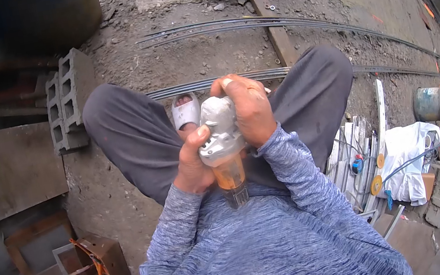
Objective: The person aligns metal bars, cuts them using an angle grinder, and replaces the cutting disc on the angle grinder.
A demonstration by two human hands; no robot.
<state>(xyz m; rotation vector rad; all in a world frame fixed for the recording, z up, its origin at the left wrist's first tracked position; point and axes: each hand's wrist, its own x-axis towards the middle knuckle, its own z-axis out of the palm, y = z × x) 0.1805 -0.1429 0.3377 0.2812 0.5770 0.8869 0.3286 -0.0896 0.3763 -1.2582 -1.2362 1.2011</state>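
An angle grinder (227,160) with an orange body and a pale, wrapped-looking head is held upright against my lap, its dark end near my shirt. My left hand (192,163) is closed around the left side of its head, thumb on top. From the right, my right hand (248,106) wraps over the far end of the head with bent fingers. What lies under the head is hidden by my hands. Just beyond, thin metal bars (273,73) run across the ground past my knees.
Hollow concrete blocks (71,96) stand at the left, near a flat board (22,166). More long rods (330,29) rest over a wooden plank (279,38) ahead. At the right are a white cloth (406,160), yellow discs (376,185), metal strips and a round container (429,104).
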